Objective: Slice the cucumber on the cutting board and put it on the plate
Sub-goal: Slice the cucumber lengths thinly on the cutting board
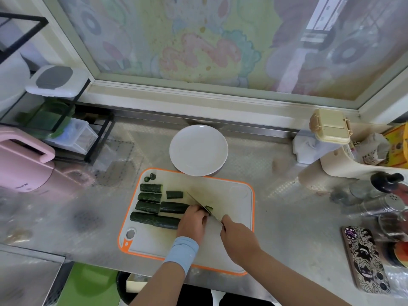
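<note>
A white cutting board (231, 208) with an orange rim lies on the steel counter. Several dark green cucumber lengths (150, 197) lie on its left half, with two small end stubs (150, 177) at the far left corner. My left hand (193, 221) holds down a cucumber piece (174, 207) near the board's middle, fingers curled over its right end. My right hand (237, 237) grips a knife (199, 205) whose blade runs up and left, its edge right beside my left fingers. A small cut piece (209, 208) lies just right of the blade. The white plate (198, 151) behind the board holds nothing.
A pink appliance (24, 164) and a black wire rack (66, 120) with containers stand at the left. At the right are a beige box (330, 128), bottles and shakers (388, 195), and a patterned phone (364, 259). A window frame runs along the back.
</note>
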{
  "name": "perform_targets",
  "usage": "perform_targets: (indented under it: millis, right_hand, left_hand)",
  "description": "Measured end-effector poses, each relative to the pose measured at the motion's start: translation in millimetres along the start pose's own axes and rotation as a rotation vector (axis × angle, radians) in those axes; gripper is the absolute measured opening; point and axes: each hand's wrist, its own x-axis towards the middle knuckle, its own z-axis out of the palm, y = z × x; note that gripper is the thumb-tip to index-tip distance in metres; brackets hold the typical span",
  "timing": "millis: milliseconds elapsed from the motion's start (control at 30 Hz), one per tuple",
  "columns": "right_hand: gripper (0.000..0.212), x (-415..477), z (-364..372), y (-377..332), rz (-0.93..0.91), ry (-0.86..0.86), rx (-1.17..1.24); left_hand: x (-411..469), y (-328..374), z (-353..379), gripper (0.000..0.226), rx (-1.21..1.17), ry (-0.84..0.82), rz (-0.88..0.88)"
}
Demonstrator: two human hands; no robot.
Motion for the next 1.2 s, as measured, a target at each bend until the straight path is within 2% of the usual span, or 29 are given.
perform_targets:
  millis: [1200]
  right_hand:
    - [0.013, 9, -4, -15, -0.023, -0.016, 0.049]
  left_hand:
    - [-2, 0, -2, 0.008, 0.028, 0.016, -0.004]
